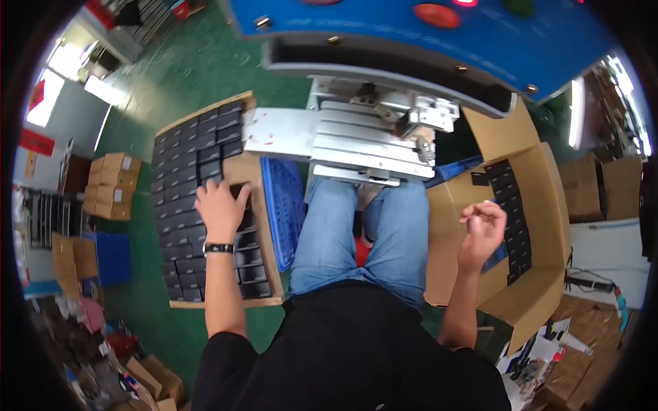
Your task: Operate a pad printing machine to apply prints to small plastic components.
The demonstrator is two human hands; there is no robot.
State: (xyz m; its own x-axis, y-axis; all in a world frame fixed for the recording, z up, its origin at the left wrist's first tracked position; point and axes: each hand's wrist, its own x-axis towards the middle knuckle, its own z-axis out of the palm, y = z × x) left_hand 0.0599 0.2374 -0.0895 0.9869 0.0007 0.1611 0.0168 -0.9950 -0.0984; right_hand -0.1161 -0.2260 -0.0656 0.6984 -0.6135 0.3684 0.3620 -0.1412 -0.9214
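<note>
My left hand, with a dark band on its wrist, is over rows of small black boxes on a cardboard sheet at the left. Its fingers and thumb are spread at a black box by the right side of the rows; whether they touch it I cannot tell. Over the near side of a large open carton at the right, my right hand is raised with its fingers curled in, and nothing shows in them. Inside that carton stands a column of black boxes.
Ahead of my knees is a metal machine bed with a clamp fixture and a flat plate at its left. A blue control housing overhangs it. Between my legs and the boxes stands a blue plastic crate. Stacked cartons are farther left.
</note>
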